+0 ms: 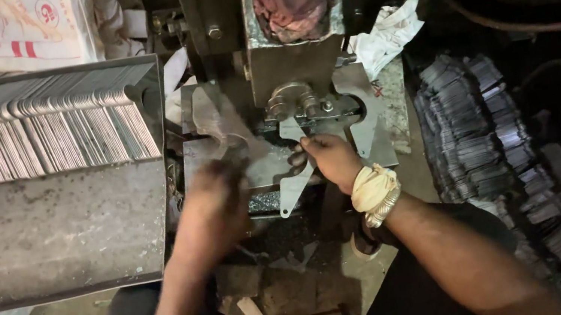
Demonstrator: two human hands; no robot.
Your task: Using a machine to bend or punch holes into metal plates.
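R hand [330, 159] grips metal blank [294, 187] | L hand [216, 202] blurred | tray [44, 242]: stacked blanks [34, 134]

Thin sheet-metal blank [294, 182] in right hand [330, 159]: dull grey, smooth, faint sheen. Left hand [215, 195] blurred, on another grey metal sheet [217, 119], finish unclear. Press bed [215, 153]: dark steel, matt, grimy. Curved fitting [292, 97] on press: bare metal, slightly shiny. Left tray [43, 235]: rough, stained, rusty-looking steel; stacked blanks [26, 135] inside: pale grey metal, satin edges. Right pile of cut pieces [487, 123]: grey metal, glinting. Wrist wrap [375, 193]: off-white cloth, matt. Rag [385, 33] far right: white cloth, crumpled. Pink cloth [289, 4] in machine top, soft-looking.
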